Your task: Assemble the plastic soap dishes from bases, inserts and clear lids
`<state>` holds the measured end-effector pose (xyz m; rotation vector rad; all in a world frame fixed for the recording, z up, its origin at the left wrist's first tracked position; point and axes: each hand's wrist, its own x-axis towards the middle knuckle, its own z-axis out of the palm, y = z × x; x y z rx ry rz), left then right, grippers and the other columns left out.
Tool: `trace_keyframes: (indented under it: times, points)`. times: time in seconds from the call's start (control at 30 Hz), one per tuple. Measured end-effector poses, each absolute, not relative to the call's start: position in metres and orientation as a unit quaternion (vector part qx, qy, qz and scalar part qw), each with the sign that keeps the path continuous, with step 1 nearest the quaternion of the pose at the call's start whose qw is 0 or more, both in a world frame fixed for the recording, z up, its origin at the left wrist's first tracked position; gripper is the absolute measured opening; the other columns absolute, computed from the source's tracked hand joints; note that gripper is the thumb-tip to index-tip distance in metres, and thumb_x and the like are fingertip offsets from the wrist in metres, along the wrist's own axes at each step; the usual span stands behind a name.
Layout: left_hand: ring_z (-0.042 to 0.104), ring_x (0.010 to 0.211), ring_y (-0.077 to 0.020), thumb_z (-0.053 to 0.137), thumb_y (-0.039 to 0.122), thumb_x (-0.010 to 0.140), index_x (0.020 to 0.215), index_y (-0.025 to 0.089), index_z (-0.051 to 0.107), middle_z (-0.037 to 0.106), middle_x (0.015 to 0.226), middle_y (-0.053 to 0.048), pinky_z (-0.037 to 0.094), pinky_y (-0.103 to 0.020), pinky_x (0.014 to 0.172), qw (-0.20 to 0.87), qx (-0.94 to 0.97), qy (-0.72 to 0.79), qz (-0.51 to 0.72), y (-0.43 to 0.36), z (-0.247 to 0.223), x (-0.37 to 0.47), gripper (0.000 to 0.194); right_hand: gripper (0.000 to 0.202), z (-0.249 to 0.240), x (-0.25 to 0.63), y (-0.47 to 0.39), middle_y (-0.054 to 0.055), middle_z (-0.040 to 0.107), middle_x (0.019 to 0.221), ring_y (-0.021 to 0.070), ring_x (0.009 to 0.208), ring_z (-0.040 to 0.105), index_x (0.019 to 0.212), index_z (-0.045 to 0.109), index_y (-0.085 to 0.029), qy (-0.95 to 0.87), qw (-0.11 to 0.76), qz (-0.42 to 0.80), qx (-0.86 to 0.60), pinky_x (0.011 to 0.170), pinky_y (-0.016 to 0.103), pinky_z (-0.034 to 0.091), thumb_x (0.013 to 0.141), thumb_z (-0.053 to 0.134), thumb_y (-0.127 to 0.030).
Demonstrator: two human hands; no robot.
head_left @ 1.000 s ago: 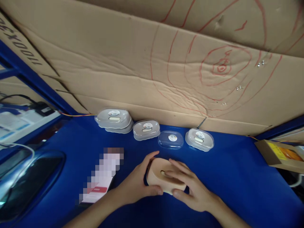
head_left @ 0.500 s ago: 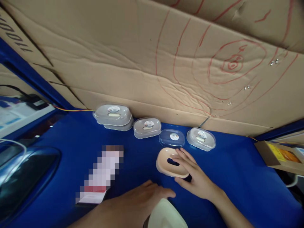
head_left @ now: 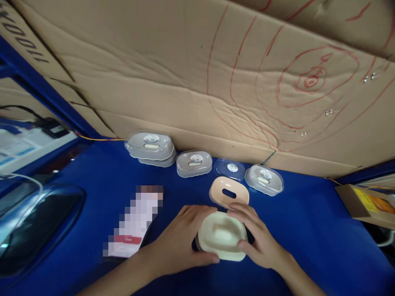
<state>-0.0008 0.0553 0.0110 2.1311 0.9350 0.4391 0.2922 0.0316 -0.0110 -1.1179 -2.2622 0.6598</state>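
- Head view, from my seat: both bare hands are on a pale green dish point(head_left: 221, 233), low in the picture, right of centre.
- Left hand point(head_left: 182, 234): curled round the dish's left end, thumb on the near rim, fingers at the far rim. I read that as a grip, thumb and fingers spread about as wide as the dish.
- Right hand point(head_left: 262, 238): part-curled on the right end, thumb at the rim, fingertips over the far edge. Same dish, nothing else in it.
- Dish faces up, hollow toward me, raised oval in its middle. Can't tell from here if its base touches the table point(head_left: 308, 230).
- Peach dish point(head_left: 220, 192): just beyond the green one, dark slot through its middle. Right fingertips overlap its near edge in my view; contact unclear.
- Clear lid point(head_left: 230, 169): just behind the peach dish, round sticker on top.
- Grey boxes under clear lids along the back: a stack point(head_left: 151, 148) at left, a single box point(head_left: 194, 163) left of the lid, another box point(head_left: 264, 180) right of it.
- Phone point(head_left: 135, 226): flat, left of the left hand, screen pixelated so I can't read it.
- Cardboard wall point(head_left: 148, 61) behind, red rings drawn on its right part.
- Small carton point(head_left: 370, 207) at far right, yellow and orange print.
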Motion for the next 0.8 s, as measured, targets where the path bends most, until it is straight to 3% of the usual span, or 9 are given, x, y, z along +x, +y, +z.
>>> trace_keyframes:
  times: [0.13,0.27,0.37,0.53,0.63,0.7,0.8]
  points:
    - [0.060,0.128,-0.0386,0.089,0.062,0.075,0.147,0.026,0.053,0.066,0.143,-0.013,0.046,-0.052,0.108,0.378,0.822,0.383,0.184,0.059,0.007,-0.002,0.088,0.068,-0.009,0.291,0.024,0.015,0.049,0.162,0.0343,0.151,0.045,0.159,0.044,-0.026,-0.871,0.237,0.237,-0.360,0.122,0.053,0.041,0.104,0.051,-0.066]
    - [0.062,0.124,-0.0380,0.087,0.067,0.075,0.144,0.026,0.057,0.068,0.138,-0.013,0.046,-0.051,0.108,0.385,0.835,0.353,0.172,0.062,0.006,-0.001,0.086,0.071,-0.009,0.288,0.022,0.015,0.053,0.158,0.0332,0.148,0.048,0.159,0.045,-0.025,-0.893,0.223,0.196,-0.339,0.121,0.052,0.042,0.102,0.055,-0.068]
    - [0.058,0.132,-0.0398,0.089,0.059,0.077,0.150,0.030,0.056,0.065,0.144,-0.013,0.038,-0.057,0.116,0.365,0.873,0.299,0.122,0.062,0.004,-0.002,0.086,0.071,-0.010,0.289,0.023,0.015,0.055,0.157,0.0336,0.147,0.050,0.157,0.046,-0.025,-0.899,0.227,0.169,-0.334,0.121,0.053,0.041,0.102,0.053,-0.069]
    - [0.036,0.153,-0.0496,0.094,0.057,0.068,0.166,0.039,0.034,0.039,0.170,-0.017,0.024,-0.072,0.122,0.356,0.884,0.293,0.079,0.060,-0.007,-0.006,0.117,0.060,-0.019,0.290,0.029,0.015,0.046,0.164,0.0373,0.156,0.039,0.157,0.046,-0.028,-0.848,0.241,0.085,-0.464,0.122,0.060,0.038,0.103,0.064,-0.048]
    - [0.037,0.153,-0.0486,0.094,0.051,0.071,0.167,0.037,0.032,0.044,0.167,-0.016,0.016,-0.073,0.125,0.388,0.868,0.293,0.100,0.059,-0.010,-0.005,0.115,0.068,-0.027,0.290,0.035,0.015,0.032,0.173,0.0389,0.160,0.033,0.163,0.037,-0.030,-0.801,0.233,0.079,-0.546,0.122,0.063,0.039,0.103,0.065,-0.043]
    - [0.042,0.150,-0.0460,0.094,0.043,0.072,0.164,0.036,0.038,0.050,0.161,-0.014,0.020,-0.070,0.126,0.418,0.842,0.317,0.124,0.058,-0.009,-0.004,0.108,0.063,-0.032,0.290,0.038,0.013,0.034,0.173,0.0361,0.159,0.035,0.162,0.038,-0.032,-0.775,0.245,0.107,-0.573,0.121,0.060,0.042,0.104,0.062,-0.040]
    - [0.045,0.147,-0.0432,0.094,0.038,0.072,0.155,0.032,0.044,0.048,0.158,-0.014,0.034,-0.061,0.123,0.490,0.772,0.361,0.185,0.056,-0.004,-0.002,0.097,0.052,-0.033,0.292,0.042,0.010,0.045,0.167,0.0320,0.157,0.041,0.153,0.048,-0.033,-0.740,0.294,0.153,-0.586,0.123,0.057,0.042,0.104,0.063,-0.040]
